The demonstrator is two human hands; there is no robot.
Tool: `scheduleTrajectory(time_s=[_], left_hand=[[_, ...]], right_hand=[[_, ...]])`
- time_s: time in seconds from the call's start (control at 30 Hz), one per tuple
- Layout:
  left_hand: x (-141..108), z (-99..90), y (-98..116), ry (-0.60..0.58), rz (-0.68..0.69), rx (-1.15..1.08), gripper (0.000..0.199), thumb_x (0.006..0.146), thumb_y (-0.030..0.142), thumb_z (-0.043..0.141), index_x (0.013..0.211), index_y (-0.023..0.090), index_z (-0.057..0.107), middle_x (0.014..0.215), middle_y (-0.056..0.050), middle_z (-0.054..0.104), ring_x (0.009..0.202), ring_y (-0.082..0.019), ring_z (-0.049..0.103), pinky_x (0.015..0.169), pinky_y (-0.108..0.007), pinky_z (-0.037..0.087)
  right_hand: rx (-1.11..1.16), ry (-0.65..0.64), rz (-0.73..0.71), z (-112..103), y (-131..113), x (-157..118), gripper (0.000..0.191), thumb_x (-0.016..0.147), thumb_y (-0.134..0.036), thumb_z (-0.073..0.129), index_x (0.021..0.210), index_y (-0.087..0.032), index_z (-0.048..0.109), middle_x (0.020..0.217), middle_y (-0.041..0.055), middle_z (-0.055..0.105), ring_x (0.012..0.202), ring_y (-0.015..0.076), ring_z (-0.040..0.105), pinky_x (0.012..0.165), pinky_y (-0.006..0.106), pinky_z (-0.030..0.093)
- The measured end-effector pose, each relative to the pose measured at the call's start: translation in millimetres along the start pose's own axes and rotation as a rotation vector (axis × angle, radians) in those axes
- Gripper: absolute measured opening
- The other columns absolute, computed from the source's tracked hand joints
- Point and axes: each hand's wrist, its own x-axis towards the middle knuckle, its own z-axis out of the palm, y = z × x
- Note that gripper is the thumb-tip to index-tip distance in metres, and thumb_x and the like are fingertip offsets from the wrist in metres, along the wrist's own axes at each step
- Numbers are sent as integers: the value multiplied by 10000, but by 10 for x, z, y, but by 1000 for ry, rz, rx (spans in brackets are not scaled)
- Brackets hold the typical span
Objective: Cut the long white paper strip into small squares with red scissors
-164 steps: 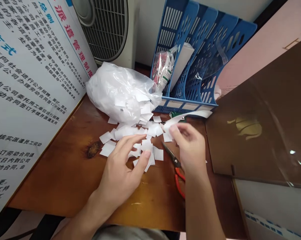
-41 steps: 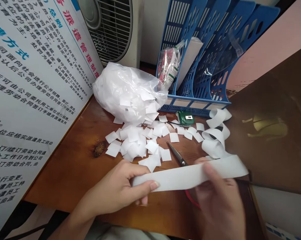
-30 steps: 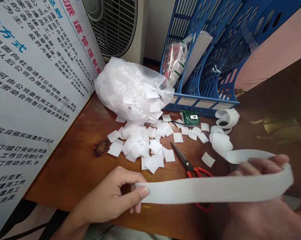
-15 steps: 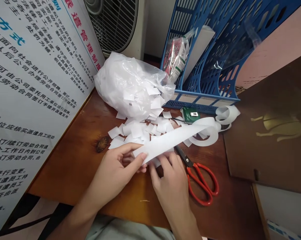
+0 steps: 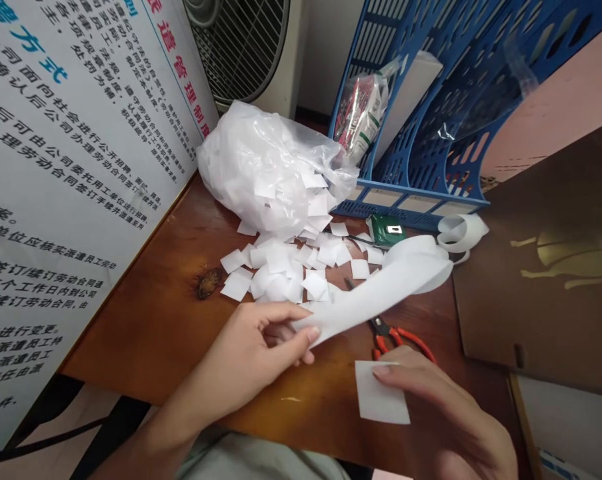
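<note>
My left hand [image 5: 271, 340] pinches the near end of a long white strip [image 5: 365, 300] between thumb and fingers. The strip runs up to the right and curls into loops at its far end. To the right, my right hand [image 5: 441, 400] holds a small white square piece [image 5: 381, 395] between thumb and finger. Scissors with red handles [image 5: 398, 338] lie on the table, partly covered by my right hand and the strip. Beyond my hands, many cut white squares [image 5: 281, 260] are scattered in a loose pile.
A clear plastic bag [image 5: 265, 163] stuffed with white pieces lies behind the pile. A green tape measure [image 5: 385, 230] sits before a blue file rack [image 5: 421, 201]. A printed board [image 5: 91, 200] stands at left, a fan [image 5: 241, 53] behind, a brown box [image 5: 531, 280] at right.
My right hand has moved right and toward me, away from the strip, and now shows a white square in its fingers. My left hand still grips the strip's end.
</note>
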Motion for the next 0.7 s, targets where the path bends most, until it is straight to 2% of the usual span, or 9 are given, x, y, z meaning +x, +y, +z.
scheduleTrajectory(time_s=[0.03,0.07,0.13,0.2,0.27,0.33,0.43,0.53,0.7], left_hand=[[-3,23,1,-43,6,13,237,967,384,649,983,171,754,799,-19,758,727,-127,682,686,-191,524],[-5,44,-1,-83,11,25,239,980,370,628,986,172,761,818,-23,759,735,-128,675,680,-195,515],[-11,73,-14,-146,14,21,239,991,341,600,1054,181,766,869,-31,757,763,-140,669,669,-209,506],[-20,80,-27,-165,3,-10,243,974,312,616,1146,196,742,927,-37,754,806,-159,673,682,-226,515],[-31,69,-30,-176,-6,-32,251,957,292,633,1177,206,718,960,-38,751,826,-167,671,701,-238,521],[-42,45,-18,-204,-6,-36,217,965,268,606,1140,200,714,957,-41,748,811,-159,660,695,-235,513],[-53,12,11,-257,5,-56,236,966,185,544,1131,180,712,930,-50,733,820,-155,659,715,-235,517],[-50,6,15,-284,10,-96,303,929,111,544,1185,175,694,929,-48,723,870,-158,666,791,-249,537],[-22,38,-47,-212,16,-74,228,1004,298,568,1128,182,720,893,-38,727,785,-128,639,685,-205,509]], right_hand=[[47,-38,0,41,-22,37,346,955,-558,599,1020,-275,788,889,90,724,773,240,674,616,322,537],[36,-57,-1,91,-42,72,277,965,-499,614,992,-280,781,870,78,721,755,223,669,595,298,527],[-53,-79,29,193,-69,127,97,959,-290,661,1003,-307,746,852,23,723,742,168,677,631,241,538],[-72,-151,91,261,-67,156,263,949,-188,657,1170,-330,662,847,-16,716,727,133,690,666,206,559],[-86,-240,118,285,-32,175,373,948,-199,658,1288,-322,568,844,-29,708,689,117,685,649,191,564],[-193,-265,81,282,19,197,336,931,-197,678,1238,-298,585,862,-28,712,672,105,674,630,178,551],[-350,-228,-4,285,79,226,209,915,-198,697,1108,-263,652,839,-26,703,633,94,646,599,177,528],[-416,-164,-66,318,104,217,184,918,-195,693,1092,-252,671,807,-22,684,622,102,634,595,198,527],[-384,-70,-33,360,153,126,216,903,-174,713,1106,-240,679,851,0,709,681,127,678,628,219,559]])
